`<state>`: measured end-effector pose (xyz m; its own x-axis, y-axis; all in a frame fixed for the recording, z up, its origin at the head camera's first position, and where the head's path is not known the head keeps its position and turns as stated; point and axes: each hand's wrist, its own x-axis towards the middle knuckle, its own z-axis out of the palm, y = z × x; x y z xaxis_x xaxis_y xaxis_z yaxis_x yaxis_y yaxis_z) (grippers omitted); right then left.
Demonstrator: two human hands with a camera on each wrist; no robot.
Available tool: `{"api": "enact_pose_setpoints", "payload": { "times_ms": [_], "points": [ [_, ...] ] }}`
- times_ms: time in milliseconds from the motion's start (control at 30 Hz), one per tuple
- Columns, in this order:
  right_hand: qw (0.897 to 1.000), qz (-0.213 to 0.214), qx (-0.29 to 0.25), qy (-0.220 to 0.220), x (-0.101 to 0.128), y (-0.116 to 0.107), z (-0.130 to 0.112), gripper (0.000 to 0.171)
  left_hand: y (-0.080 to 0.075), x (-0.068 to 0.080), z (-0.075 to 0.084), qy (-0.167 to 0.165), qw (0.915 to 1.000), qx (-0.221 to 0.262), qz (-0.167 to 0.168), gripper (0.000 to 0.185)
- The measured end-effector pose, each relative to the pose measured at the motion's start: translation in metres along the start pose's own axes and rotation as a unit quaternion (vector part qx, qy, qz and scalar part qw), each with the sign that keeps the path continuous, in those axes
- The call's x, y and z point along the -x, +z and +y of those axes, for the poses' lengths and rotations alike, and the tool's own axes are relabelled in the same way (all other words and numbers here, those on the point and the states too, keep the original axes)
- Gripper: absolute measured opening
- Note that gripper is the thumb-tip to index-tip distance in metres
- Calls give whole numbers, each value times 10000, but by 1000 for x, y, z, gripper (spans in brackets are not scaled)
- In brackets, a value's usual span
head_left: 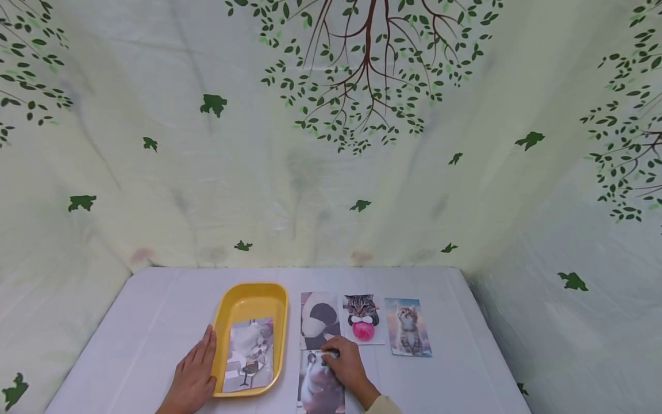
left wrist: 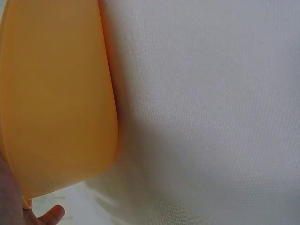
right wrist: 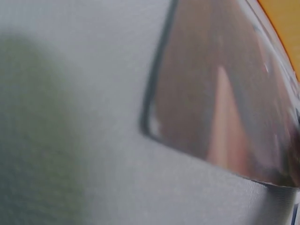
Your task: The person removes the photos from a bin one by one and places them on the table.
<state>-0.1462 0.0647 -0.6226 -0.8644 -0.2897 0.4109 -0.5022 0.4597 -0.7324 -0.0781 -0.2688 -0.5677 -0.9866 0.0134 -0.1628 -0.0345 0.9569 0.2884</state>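
The right hand (head_left: 347,365) lies with curled fingers on the top edge of a glossy photo (head_left: 319,384) of a grey, furry animal, which lies flat at the near edge of the table (head_left: 150,322), just right of the yellow tray (head_left: 251,291); whether the fingers pinch the photo or only press on it cannot be told. In the right wrist view the photo (right wrist: 225,89) is a blurred brownish sheet with a dark border and a shiny surface, one corner on the white cloth. The left hand (head_left: 193,376) rests flat, fingers straight, against the tray's left wall; the left wrist view shows that orange-yellow wall (left wrist: 56,93) close up beside the cloth. Inside the tray lies a card (head_left: 251,353) with a pale picture. Beyond the photo three cards sit in a row: a black-and-white one (head_left: 319,319), a kitten with a pink ball (head_left: 363,319), and a kitten looking up (head_left: 408,326). No writing or labels can be read anywhere. Bare cloth lies open left of the tray and right of the last card, up to the leaf-printed drape (head_left: 331,132) that walls in the table.
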Motion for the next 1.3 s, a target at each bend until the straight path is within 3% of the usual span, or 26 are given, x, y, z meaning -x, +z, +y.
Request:
{"api": "enact_pose_setpoints", "payload": {
  "times_ms": [267,400,533,767,1033,1200,1300],
  "points": [
    [9994,294,100,-136,-4,0,-5,17,3,2,-3,157,9996,-46,226,82],
    [9985,374,-268,-310,-17,2,-17,14,4,4,-5,347,9981,-98,498,84],
    [9979,156,-567,-287,-40,7,-40,10,3,5,-5,438,9968,-117,663,85],
    [9957,-636,-608,294,-78,35,-83,12,3,5,-4,388,9974,-132,594,84],
    [9800,-1463,-788,1099,-104,83,-110,16,4,3,-4,413,9974,53,586,83],
    [9727,-1570,-917,1439,-113,103,-117,17,3,3,-5,327,9983,54,472,81],
    [9640,-1415,-1018,2010,-115,114,-116,15,1,4,-4,324,9985,66,430,81]
  ]
}}
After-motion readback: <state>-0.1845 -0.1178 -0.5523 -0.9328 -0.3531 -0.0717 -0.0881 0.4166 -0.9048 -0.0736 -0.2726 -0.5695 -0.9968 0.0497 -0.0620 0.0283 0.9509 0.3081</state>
